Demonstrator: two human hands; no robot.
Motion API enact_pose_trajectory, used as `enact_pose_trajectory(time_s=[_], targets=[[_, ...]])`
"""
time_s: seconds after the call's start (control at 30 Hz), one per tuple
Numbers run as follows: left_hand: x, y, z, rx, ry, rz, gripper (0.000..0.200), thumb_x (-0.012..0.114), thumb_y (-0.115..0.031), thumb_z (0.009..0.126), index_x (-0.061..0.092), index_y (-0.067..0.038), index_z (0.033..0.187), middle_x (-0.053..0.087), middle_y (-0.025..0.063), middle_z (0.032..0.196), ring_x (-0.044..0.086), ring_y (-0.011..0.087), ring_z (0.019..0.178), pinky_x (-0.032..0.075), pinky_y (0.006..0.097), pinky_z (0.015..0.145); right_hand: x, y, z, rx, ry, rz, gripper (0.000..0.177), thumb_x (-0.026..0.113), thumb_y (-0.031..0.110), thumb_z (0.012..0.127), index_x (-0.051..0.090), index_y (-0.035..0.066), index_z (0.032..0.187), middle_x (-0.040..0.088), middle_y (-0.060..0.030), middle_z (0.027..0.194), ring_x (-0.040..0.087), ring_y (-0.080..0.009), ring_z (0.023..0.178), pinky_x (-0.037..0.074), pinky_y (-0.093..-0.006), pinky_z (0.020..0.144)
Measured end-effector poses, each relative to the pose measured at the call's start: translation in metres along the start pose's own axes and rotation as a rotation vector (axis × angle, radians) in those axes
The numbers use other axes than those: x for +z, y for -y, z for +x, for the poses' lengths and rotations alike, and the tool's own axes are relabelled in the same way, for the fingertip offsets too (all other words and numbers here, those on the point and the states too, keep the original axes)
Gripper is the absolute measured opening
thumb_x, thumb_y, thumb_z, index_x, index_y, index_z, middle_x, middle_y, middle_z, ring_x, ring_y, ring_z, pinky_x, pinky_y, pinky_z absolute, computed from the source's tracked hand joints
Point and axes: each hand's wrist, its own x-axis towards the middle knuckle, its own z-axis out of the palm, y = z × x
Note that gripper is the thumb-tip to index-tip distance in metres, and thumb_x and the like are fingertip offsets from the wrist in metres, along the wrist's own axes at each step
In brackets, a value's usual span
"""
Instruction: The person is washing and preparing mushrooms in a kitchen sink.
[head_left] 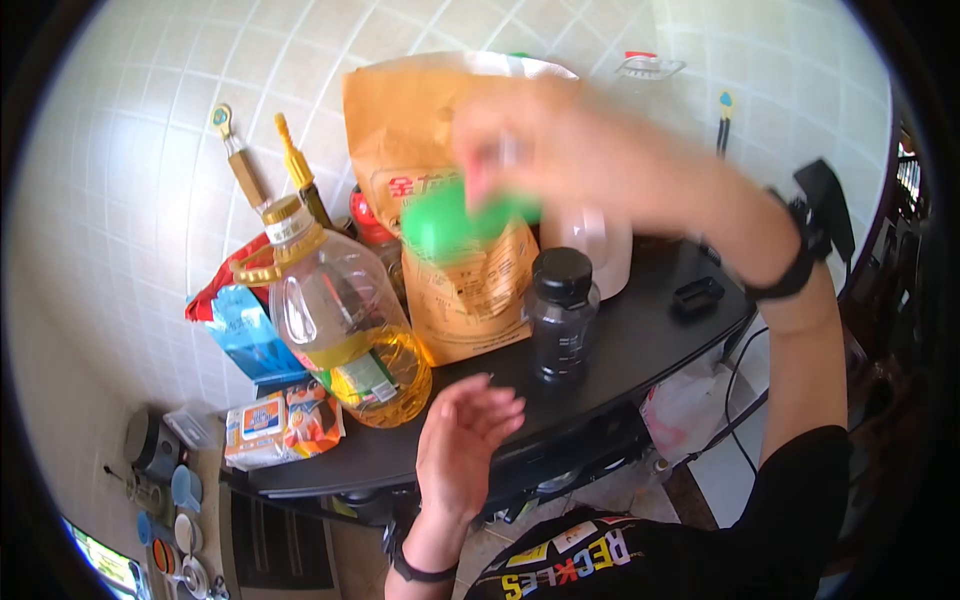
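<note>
My right hand, blurred by motion, is raised in front of a large brown paper bag and grips a green object, also blurred. Low in front of the dark table, my left hand is empty, its fingers apart and slightly curled. A black-lidded dark jar stands just beyond it to the right. To its left is a big oil bottle with a gold cap. Partly hidden by my right forearm, a whitish container stands behind the jar.
A packet of wipes and a blue pouch lie at the table's left. A small black tray is near the right end. Behind is a tiled wall with hanging hooks. A plastic bag is below the table edge.
</note>
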Motion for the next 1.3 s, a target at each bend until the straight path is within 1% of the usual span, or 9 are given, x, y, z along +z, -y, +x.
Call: enact_pose_trajectory(time_s=[0.03, 0.07, 0.13, 0.2, 0.27, 0.4, 0.5, 0.87, 1.3], targets=[[-0.007, 0.002, -0.004, -0.016, -0.007, 0.010, 0.038, 0.042, -0.033, 0.091, 0.049, 0.000, 0.110, 0.058, 0.0177, 0.098, 0.058, 0.0292, 0.091, 0.047, 0.0390, 0.081, -0.023, -0.020, 0.018, -0.029, -0.111, -0.195, 0.011, 0.060, 0.013, 0.076, 0.057, 0.003, 0.074, 0.060, -0.0076, 0.072, 0.058, -0.0168, 0.069, 0.045, -0.0288, 0.064], [-0.010, 0.003, -0.008, -0.016, 0.010, 0.010, 0.038, 0.042, -0.033, 0.091, 0.049, 0.000, 0.110, 0.058, 0.0177, 0.098, 0.058, 0.0292, 0.091, 0.047, 0.0390, 0.081, -0.042, -0.042, 0.034, 0.100, -0.243, -0.136, 0.015, 0.065, 0.019, 0.074, 0.063, 0.004, 0.075, 0.064, -0.0122, 0.075, 0.061, -0.0236, 0.068, 0.047, -0.0346, 0.062], [-0.009, 0.005, -0.014, -0.022, -0.037, 0.043, 0.032, 0.043, -0.028, 0.091, 0.053, 0.001, 0.098, 0.058, 0.0146, 0.084, 0.058, 0.0254, 0.081, 0.047, 0.0360, 0.073, -0.077, -0.087, 0.068, 0.035, -0.456, -0.403, 0.010, 0.055, -0.001, 0.072, 0.058, -0.004, 0.081, 0.049, -0.0011, 0.054, 0.055, -0.0157, 0.056, 0.046, -0.0279, 0.057], [-0.005, 0.007, -0.016, -0.004, -0.052, 0.053, 0.030, 0.043, -0.028, 0.091, 0.053, 0.001, 0.095, 0.057, 0.0140, 0.081, 0.057, 0.0243, 0.078, 0.046, 0.0353, 0.070, -0.097, -0.138, 0.094, 0.295, -0.240, -0.635, 0.023, 0.060, 0.000, 0.072, 0.056, -0.006, 0.094, 0.054, -0.0040, 0.066, 0.060, -0.0175, 0.067, 0.046, -0.0249, 0.058], [-0.003, 0.009, -0.017, 0.023, -0.097, 0.063, 0.029, 0.044, -0.027, 0.090, 0.053, 0.001, 0.090, 0.057, 0.0137, 0.078, 0.057, 0.0233, 0.074, 0.047, 0.0344, 0.067, -0.094, -0.182, 0.100, 0.328, -0.296, -0.540, 0.018, 0.070, 0.019, 0.069, 0.059, 0.004, 0.070, 0.060, -0.0092, 0.067, 0.058, -0.0206, 0.068, 0.045, -0.0326, 0.062], [-0.006, 0.016, -0.018, 0.036, -0.150, 0.085, 0.027, 0.047, -0.024, 0.089, 0.054, 0.002, 0.090, 0.058, 0.0144, 0.079, 0.057, 0.0235, 0.074, 0.047, 0.0335, 0.067, -0.070, -0.260, 0.105, 0.271, -0.295, -0.489, 0.021, 0.075, 0.018, 0.064, 0.058, 0.005, 0.066, 0.061, -0.0131, 0.071, 0.058, -0.0287, 0.069, 0.046, -0.0366, 0.063], [0.003, 0.011, -0.021, -0.009, -0.152, 0.076, 0.027, 0.051, -0.026, 0.091, 0.055, -0.001, 0.098, 0.060, 0.0098, 0.084, 0.057, 0.0183, 0.078, 0.046, 0.0291, 0.070, -0.056, -0.279, 0.115, 0.341, -0.290, -0.363, 0.020, 0.075, 0.016, 0.064, 0.059, 0.004, 0.066, 0.061, -0.0133, 0.070, 0.059, -0.0276, 0.070, 0.046, -0.0362, 0.062], [0.023, 0.029, -0.003, 0.053, -0.297, 0.169, 0.026, 0.048, -0.026, 0.092, 0.055, -0.001, 0.096, 0.059, 0.0092, 0.081, 0.056, 0.0179, 0.075, 0.045, 0.0289, 0.068, -0.020, -0.321, 0.148, 0.233, -0.192, -0.181, 0.019, 0.075, 0.015, 0.063, 0.062, 0.002, 0.068, 0.062, -0.0127, 0.071, 0.059, -0.0246, 0.069, 0.046, -0.0348, 0.061], [0.026, 0.036, 0.003, 0.036, -0.305, 0.167, 0.024, 0.048, -0.024, 0.091, 0.055, -0.001, 0.096, 0.059, 0.0086, 0.080, 0.057, 0.0173, 0.075, 0.045, 0.0291, 0.069, -0.013, -0.335, 0.152, 0.115, -0.233, -0.246, 0.017, 0.073, 0.014, 0.064, 0.062, 0.003, 0.069, 0.062, -0.0135, 0.070, 0.059, -0.0253, 0.067, 0.045, -0.0349, 0.060]])
